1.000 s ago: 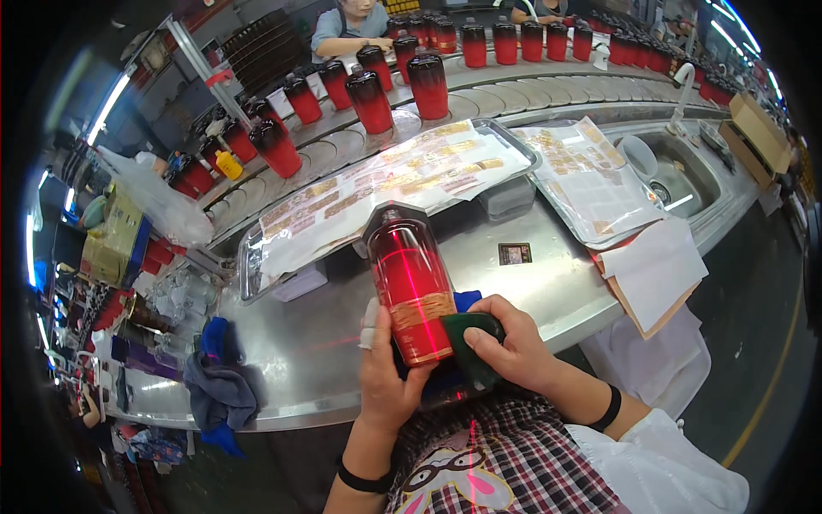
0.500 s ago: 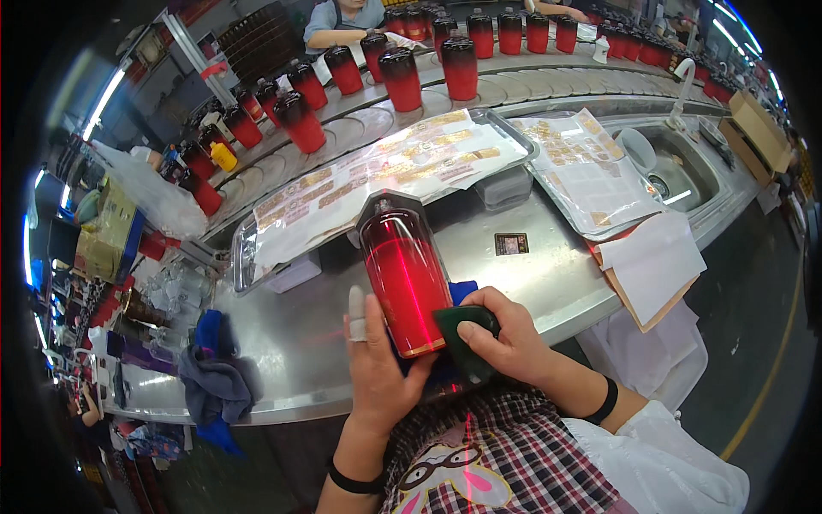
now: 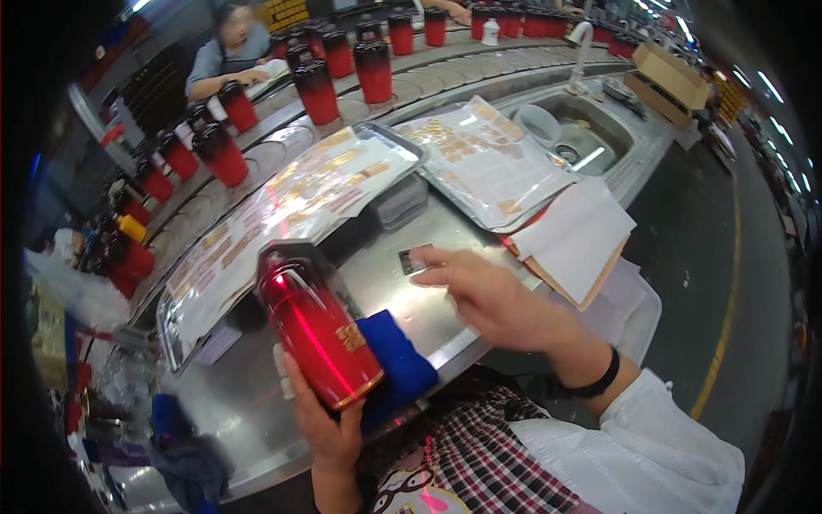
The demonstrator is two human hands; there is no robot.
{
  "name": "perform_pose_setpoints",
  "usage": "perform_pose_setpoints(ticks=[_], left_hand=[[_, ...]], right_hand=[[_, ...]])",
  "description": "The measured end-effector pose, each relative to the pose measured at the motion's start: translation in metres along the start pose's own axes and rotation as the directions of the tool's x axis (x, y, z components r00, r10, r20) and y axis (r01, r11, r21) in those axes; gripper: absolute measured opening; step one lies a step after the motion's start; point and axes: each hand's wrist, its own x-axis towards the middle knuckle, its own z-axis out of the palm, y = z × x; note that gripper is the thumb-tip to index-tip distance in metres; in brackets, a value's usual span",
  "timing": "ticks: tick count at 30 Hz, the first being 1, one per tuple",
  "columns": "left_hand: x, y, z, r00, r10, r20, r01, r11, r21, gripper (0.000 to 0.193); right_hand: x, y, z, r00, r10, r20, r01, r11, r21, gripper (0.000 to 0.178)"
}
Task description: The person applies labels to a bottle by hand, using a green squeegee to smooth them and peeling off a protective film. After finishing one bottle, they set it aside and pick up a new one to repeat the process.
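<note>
A glossy red bottle (image 3: pixel 317 330) with a dark neck lies tilted on a dark angular rest (image 3: pixel 321 257), its base toward me. Gold lettering shows on the bottle's side. My left hand (image 3: pixel 325 428) is closed around its lower end, a pale covering on one finger. To the right, my right hand (image 3: pixel 492 300) stretches over the table, blurred, with thumb and forefinger apart at the edge of a small dark card (image 3: pixel 409 262). Nothing is visible in its grasp. A folded blue cloth (image 3: pixel 398 360) lies beside the bottle's base.
Beyond the bottle are a metal tray (image 3: pixel 175 338) of gold-printed sheets and a second tray (image 3: pixel 492 218). A sink (image 3: pixel 599 137) sits at the far right. Red-black bottles (image 3: pixel 315 90) line a conveyor (image 3: pixel 265 154); a person (image 3: pixel 231 56) works behind it. Papers (image 3: pixel 574 236) overhang the table edge.
My right hand has left the bottle's base for the card, and the green scraper it held is out of sight. Gold lettering now shows on the bottle. The view has shifted right.
</note>
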Motion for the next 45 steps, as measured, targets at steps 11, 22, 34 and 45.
perform_pose_setpoints(ticks=[11, 22, 34, 45], left_hand=[[-0.005, -0.005, 0.007, 0.993, -0.118, -0.023, 0.113, 0.984, -0.140, 0.099], [-0.003, 0.002, 0.007, 0.989, -0.144, -0.043, 0.134, 0.976, -0.169, 0.097], [0.000, 0.004, 0.009, 0.985, -0.160, -0.071, 0.145, 0.972, -0.184, 0.099], [0.003, 0.009, 0.014, 0.971, -0.237, -0.029, 0.216, 0.924, -0.315, 0.104]], right_hand=[[0.049, 0.226, -0.151, 0.690, 0.720, -0.067, -0.346, 0.247, -0.905, 0.038], [0.031, 0.237, -0.173, 0.564, 0.814, 0.143, -0.173, 0.285, -0.943, 0.035], [0.046, 0.267, -0.180, 0.697, 0.715, 0.056, -0.187, 0.256, -0.948, 0.036], [0.058, 0.243, -0.185, 0.836, 0.478, 0.270, -0.103, 0.620, -0.777, 0.024]])
